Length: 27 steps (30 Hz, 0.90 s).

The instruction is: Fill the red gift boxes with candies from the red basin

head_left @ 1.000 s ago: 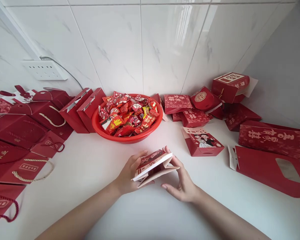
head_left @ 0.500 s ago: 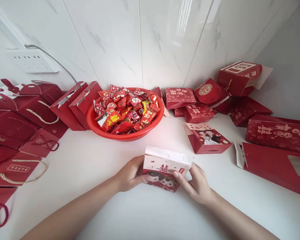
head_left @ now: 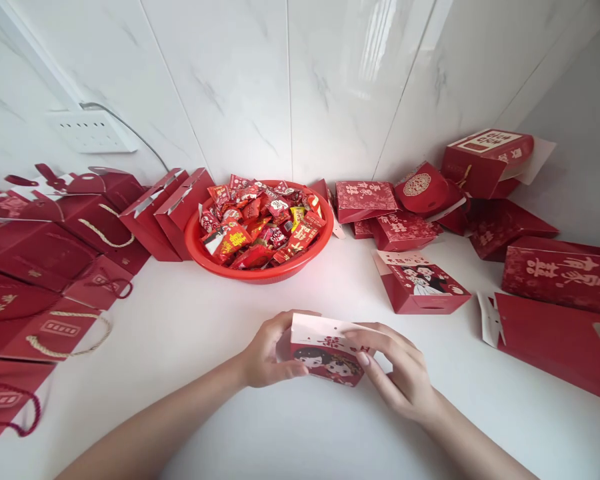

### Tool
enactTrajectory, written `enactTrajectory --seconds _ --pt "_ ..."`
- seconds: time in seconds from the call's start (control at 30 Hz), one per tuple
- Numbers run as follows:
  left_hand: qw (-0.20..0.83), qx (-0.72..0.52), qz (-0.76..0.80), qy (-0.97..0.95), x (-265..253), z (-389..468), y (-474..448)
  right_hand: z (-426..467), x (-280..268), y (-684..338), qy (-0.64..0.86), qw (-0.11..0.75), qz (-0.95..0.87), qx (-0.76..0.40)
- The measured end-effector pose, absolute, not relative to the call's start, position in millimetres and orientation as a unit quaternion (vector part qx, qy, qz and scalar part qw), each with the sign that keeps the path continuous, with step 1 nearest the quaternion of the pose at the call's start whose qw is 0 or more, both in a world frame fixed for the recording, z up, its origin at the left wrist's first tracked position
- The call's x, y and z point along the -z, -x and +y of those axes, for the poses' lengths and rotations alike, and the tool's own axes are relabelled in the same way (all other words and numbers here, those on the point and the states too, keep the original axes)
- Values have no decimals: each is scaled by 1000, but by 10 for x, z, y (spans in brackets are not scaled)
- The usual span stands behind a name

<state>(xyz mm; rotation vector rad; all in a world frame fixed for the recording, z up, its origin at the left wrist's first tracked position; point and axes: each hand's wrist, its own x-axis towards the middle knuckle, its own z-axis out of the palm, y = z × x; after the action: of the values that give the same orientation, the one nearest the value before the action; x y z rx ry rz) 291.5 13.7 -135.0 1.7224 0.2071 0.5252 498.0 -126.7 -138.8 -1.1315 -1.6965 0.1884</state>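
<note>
A small red and white candy box [head_left: 325, 365], printed with two cartoon figures and a red character, is held between both hands above the white tabletop. My left hand [head_left: 269, 350] wraps round its left side, thumb on the front face. My right hand [head_left: 403, 373] grips the right side, fingers bent over the white upper part and thumb at the front corner. Whether the top is fully closed cannot be made out. Beyond the hands stands a red plastic basin [head_left: 260, 275] heaped with wrapped candies [head_left: 260, 230].
Red gift boxes with rope handles [head_left: 83, 327] crowd the left side. Two upright red bags [head_left: 167, 213] lean beside the basin. At right lie several red boxes, including one with a couple print [head_left: 425, 297] and a long flat one [head_left: 545, 340]. A wall socket [head_left: 93, 131] is behind.
My right fingers have moved onto the box's upper front, and its white top edge has folded lower or tilted out of sight. The whole view has shifted slightly.
</note>
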Motion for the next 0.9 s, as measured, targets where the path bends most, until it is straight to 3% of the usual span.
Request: enactTrajectory --seconds 0.07,0.27,0.43,0.57,0.67,0.73,0.83,0.9 --pt "602 -241 113 -753 1168 86 -2951 -1286 1402 -4945 469 531 -701 -85" --pt "370 -159 126 -907 588 -78 -2973 -1401 1387 -4845 461 528 -703 -123" --pt "224 -161 95 -957 511 -326 -2978 -1502 1429 -4776 444 556 -687 -146" --pt "172 -135 118 -969 383 -350 -2716 -1462 1592 -4816 425 536 -720 -118" --pt "173 -100 193 -961 134 -261 -2281 -1381 1686 -4867 465 538 -689 -139" --pt "130 -145 306 -932 -56 -160 -1945 -1338 1708 -4890 503 558 -640 -161" --pt "-18 -257 580 -773 -269 114 -1518 -1313 1692 -4901 514 579 -609 -171" --pt "-116 -232 686 -680 -305 403 -1342 -1314 1666 -4900 509 577 -618 -159"
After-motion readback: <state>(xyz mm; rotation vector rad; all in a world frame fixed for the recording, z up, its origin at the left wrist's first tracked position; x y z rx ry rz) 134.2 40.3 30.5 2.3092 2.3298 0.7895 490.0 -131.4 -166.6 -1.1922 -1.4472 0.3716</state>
